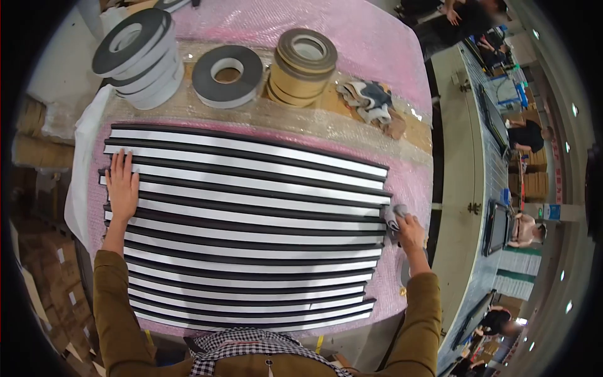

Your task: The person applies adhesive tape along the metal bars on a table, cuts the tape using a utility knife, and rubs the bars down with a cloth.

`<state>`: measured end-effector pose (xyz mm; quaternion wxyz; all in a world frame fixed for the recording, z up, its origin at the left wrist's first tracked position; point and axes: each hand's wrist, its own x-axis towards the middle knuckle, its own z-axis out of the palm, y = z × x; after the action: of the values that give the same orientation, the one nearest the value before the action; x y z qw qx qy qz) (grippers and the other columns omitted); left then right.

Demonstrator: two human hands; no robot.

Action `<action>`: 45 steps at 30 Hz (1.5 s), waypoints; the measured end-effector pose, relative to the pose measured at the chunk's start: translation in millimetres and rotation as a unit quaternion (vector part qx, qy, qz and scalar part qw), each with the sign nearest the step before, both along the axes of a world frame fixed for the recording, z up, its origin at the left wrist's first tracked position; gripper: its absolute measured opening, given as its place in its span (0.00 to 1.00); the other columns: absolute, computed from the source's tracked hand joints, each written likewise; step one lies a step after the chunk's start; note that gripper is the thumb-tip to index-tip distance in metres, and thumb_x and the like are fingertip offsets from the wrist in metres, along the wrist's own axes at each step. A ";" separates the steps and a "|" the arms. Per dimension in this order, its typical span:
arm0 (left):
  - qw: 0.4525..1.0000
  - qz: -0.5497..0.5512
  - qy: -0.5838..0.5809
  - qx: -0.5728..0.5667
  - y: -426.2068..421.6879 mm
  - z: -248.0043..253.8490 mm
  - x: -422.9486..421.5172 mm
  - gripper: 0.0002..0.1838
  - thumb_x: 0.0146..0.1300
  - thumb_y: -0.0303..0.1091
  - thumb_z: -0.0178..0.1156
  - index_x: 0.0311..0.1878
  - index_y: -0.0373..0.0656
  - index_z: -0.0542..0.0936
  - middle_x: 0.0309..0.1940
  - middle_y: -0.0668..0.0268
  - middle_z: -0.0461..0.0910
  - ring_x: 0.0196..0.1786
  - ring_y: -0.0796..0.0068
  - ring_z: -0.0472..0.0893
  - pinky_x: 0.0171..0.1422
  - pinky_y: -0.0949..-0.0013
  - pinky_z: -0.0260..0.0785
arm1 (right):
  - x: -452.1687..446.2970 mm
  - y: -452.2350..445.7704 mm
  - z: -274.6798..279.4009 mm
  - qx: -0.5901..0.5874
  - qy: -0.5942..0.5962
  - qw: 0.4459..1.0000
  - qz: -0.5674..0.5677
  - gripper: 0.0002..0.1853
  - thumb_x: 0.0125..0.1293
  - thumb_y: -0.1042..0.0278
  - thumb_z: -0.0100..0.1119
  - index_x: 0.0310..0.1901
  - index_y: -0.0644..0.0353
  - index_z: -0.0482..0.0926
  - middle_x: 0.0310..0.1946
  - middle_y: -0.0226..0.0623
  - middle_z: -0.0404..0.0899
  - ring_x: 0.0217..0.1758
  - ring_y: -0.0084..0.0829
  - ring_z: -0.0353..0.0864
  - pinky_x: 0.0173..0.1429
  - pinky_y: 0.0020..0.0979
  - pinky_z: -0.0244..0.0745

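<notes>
Black strips with white faces lie side by side across pink bubble wrap. My left hand rests flat on their left ends, fingers stretched out. At the right ends, my right hand has its fingers closed on a grey cloth, which touches or nearly touches the strip ends. Part of the cloth is hidden by the fingers.
Behind the strips stand a stack of grey-and-white tape rolls, a single roll, a stack of brown rolls and crumpled cloths. To the right are a long workbench and several people.
</notes>
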<state>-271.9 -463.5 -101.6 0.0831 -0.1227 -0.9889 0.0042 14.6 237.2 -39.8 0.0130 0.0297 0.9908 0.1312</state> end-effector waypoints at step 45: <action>0.998 -0.051 -0.010 0.021 32.0 6.8 -37.5 0.27 0.70 0.40 0.44 0.72 0.53 0.60 0.75 0.64 0.51 0.77 0.58 0.49 0.75 0.44 0.41 | -72.7 -90.2 -1.2 -0.146 -0.023 0.988 0.033 0.30 0.42 0.69 0.67 0.52 0.38 0.79 0.35 0.27 0.75 0.36 0.39 0.78 0.37 0.38 0.78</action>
<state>-309.4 -431.4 -94.7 0.0758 -0.1711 -0.9821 -0.0217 -58.1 147.0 -41.0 0.0353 -0.0077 0.9992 -0.0141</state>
